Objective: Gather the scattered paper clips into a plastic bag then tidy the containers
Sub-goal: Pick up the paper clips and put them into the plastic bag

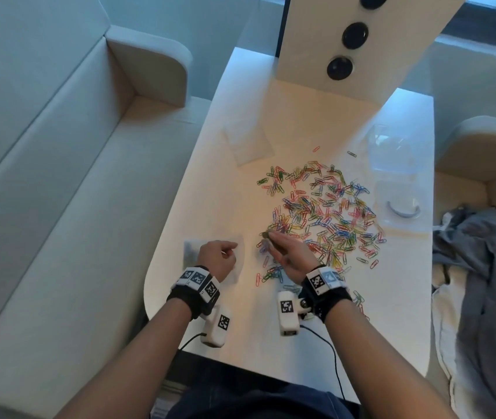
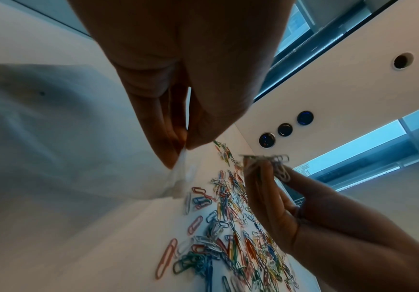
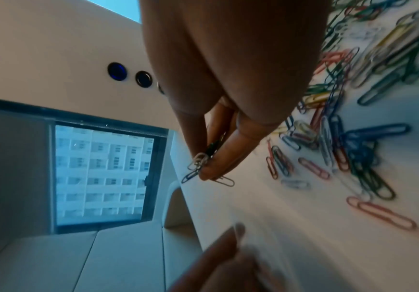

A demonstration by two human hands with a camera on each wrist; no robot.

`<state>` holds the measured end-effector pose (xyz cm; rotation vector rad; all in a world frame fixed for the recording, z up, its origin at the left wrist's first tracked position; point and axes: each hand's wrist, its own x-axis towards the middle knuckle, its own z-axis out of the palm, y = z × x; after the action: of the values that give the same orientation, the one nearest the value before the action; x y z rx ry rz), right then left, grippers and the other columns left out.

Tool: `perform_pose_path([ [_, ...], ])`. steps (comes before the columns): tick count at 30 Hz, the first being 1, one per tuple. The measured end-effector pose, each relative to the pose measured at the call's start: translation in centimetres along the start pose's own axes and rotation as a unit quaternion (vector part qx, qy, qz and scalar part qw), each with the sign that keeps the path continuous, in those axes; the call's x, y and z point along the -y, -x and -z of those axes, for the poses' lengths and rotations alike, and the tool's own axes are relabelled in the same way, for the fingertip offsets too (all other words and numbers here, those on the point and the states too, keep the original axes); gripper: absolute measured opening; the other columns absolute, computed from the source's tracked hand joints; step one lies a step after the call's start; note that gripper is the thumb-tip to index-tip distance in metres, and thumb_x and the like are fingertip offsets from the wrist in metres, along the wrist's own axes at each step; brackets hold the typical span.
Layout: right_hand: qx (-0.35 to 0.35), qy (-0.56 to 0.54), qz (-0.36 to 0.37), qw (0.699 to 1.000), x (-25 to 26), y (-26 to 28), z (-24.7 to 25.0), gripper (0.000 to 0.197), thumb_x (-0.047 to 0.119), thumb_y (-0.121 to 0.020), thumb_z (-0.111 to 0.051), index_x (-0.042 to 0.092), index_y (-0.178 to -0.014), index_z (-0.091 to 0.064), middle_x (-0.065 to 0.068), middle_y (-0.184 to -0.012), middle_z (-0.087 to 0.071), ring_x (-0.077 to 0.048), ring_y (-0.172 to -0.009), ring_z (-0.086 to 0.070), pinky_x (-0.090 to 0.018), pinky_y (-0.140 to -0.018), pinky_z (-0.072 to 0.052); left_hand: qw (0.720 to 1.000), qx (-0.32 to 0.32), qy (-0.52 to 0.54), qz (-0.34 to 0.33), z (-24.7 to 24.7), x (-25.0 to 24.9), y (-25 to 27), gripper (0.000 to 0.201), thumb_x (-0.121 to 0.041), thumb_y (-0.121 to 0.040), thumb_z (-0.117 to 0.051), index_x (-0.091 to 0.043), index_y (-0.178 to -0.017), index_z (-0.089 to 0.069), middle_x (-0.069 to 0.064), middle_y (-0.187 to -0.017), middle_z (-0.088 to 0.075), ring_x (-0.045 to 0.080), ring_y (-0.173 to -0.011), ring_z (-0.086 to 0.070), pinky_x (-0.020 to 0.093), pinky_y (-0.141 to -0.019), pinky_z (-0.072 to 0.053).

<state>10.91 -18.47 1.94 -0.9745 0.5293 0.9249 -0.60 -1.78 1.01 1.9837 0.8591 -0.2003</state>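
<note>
— Light? Cool blue daylight from the window [image 3: 98,173] at twelve o'clock; the table [image 1: 240,182] glows warmer

— Sharpness? Wrist views bend strongly at their edges; paper clips [image 3: 368,83] at two o'clock smear with blur

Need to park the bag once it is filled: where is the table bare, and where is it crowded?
Bare: the near table edge right of the right hand, and the strip between the flat plastic bag and the left hand. Crowded: the paper clips mid-table and the clear containers at the right edge.
</note>
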Motion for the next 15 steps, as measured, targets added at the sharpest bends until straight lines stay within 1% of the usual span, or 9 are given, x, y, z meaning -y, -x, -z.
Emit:
perform_pose_path([
  [2, 0.017, 0.014, -0.008, 1.0, -1.2, 0.2, -0.9, 0.027, -0.005, -0.087, -0.061, -0.011, -0.113, -0.063, -0.023, -0.107, -0.069, -0.025, -0.091, -0.07, -0.024, -0.071, -0.059, 1.0, -0.002, 0.003, -0.009, -0.5, -0.3, -0.1, 0.028, -0.013, -0.09, -0.058, -0.016, -0.114, -0.07, 0.007, -0.091, -0.075, 0.016, -0.079, -0.071, 0.025, -0.083, -0.054],
  [4, 0.027, 0.061, -0.005, 0.998, -2.4, 0.1, -1.5, 0.024, -0.006, -0.087, -0.062, -0.01, -0.111, -0.064, -0.021, -0.102, -0.07, -0.023, -0.085, -0.071, -0.025, -0.073, -0.059, 1.0, -0.01, 0.003, -0.022, -0.8, -0.7, -0.3, 0.028, -0.012, -0.089, -0.058, -0.014, -0.114, -0.071, 0.009, -0.093, -0.075, 0.017, -0.08, -0.071, 0.03, -0.087, -0.056],
  [6, 0.012, 0.115, 0.001, 0.993, -3.3, -0.3, -1.7, 0.023, -0.006, -0.088, -0.06, -0.01, -0.111, -0.063, -0.02, -0.096, -0.069, -0.019, -0.076, -0.071, -0.023, -0.069, -0.059, 0.999, -0.02, 0.0, -0.033, -0.9, -1.0, -0.5, 0.027, -0.011, -0.089, -0.058, -0.013, -0.112, -0.072, 0.009, -0.096, -0.075, 0.018, -0.083, -0.07, 0.031, -0.088, -0.055],
  [8, -0.012, 0.164, 0.011, 0.986, -3.6, -0.8, -1.8, 0.024, -0.006, -0.091, -0.057, -0.011, -0.113, -0.063, -0.022, -0.097, -0.068, -0.021, -0.076, -0.07, -0.023, -0.07, -0.06, 0.999, -0.022, -0.003, -0.037, -1.0, -1.4, -0.8, 0.026, -0.01, -0.088, -0.059, -0.012, -0.11, -0.072, 0.008, -0.099, -0.074, 0.018, -0.085, -0.069, 0.028, -0.087, -0.055],
  [10, -0.028, 0.213, 0.011, 0.977, -3.6, -1.4, -1.9, 0.025, -0.007, -0.092, -0.053, -0.009, -0.115, -0.063, -0.026, -0.104, -0.067, -0.026, -0.083, -0.068, -0.029, -0.079, -0.06, 0.999, -0.014, -0.003, -0.045, -1.1, -1.7, -1.0, 0.025, -0.009, -0.088, -0.059, -0.012, -0.108, -0.073, 0.008, -0.098, -0.074, 0.017, -0.083, -0.068, 0.027, -0.084, -0.055],
  [11, -0.03, 0.241, 0.006, 0.97, -3.5, -1.6, -1.9, 0.029, -0.01, -0.09, -0.052, -0.008, -0.117, -0.062, -0.027, -0.107, -0.066, -0.028, -0.087, -0.066, -0.034, -0.086, -0.058, 0.999, -0.008, -0.005, -0.052, -1.3, -1.9, -1.1, 0.025, -0.009, -0.087, -0.059, -0.012, -0.107, -0.073, 0.007, -0.098, -0.074, 0.015, -0.081, -0.068, 0.026, -0.081, -0.055],
  [13, -0.009, 0.301, 0.002, 0.953, -3.2, -1.7, -1.9, 0.041, -0.013, -0.082, -0.054, -0.001, -0.12, -0.06, -0.029, -0.11, -0.065, -0.032, -0.095, -0.065, -0.044, -0.095, -0.053, 0.998, 0.001, -0.012, -0.068, -1.6, -2.1, -1.2, 0.025, -0.009, -0.087, -0.059, -0.012, -0.107, -0.073, 0.006, -0.098, -0.073, 0.013, -0.079, -0.066, 0.023, -0.078, -0.054],
  [14, 0.008, 0.337, 0.008, 0.941, -3.0, -1.6, -1.9, 0.044, -0.012, -0.077, -0.057, 0.002, -0.118, -0.062, -0.028, -0.11, -0.066, -0.033, -0.097, -0.065, -0.048, -0.096, -0.052, 0.997, 0.004, -0.015, -0.075, -1.7, -2.3, -1.2, 0.025, -0.009, -0.087, -0.059, -0.012, -0.108, -0.073, 0.005, -0.099, -0.072, 0.013, -0.08, -0.066, 0.024, -0.078, -0.054],
  [15, 0.016, 0.377, 0.02, 0.926, -2.8, -1.4, -2.0, 0.043, -0.011, -0.073, -0.06, 0.007, -0.112, -0.065, -0.025, -0.108, -0.069, -0.033, -0.096, -0.066, -0.05, -0.096, -0.052, 0.997, 0.006, -0.016, -0.08, -1.8, -2.4, -1.3, 0.025, -0.009, -0.088, -0.059, -0.013, -0.108, -0.073, 0.005, -0.099, -0.072, 0.014, -0.081, -0.066, 0.025, -0.079, -0.055],
])
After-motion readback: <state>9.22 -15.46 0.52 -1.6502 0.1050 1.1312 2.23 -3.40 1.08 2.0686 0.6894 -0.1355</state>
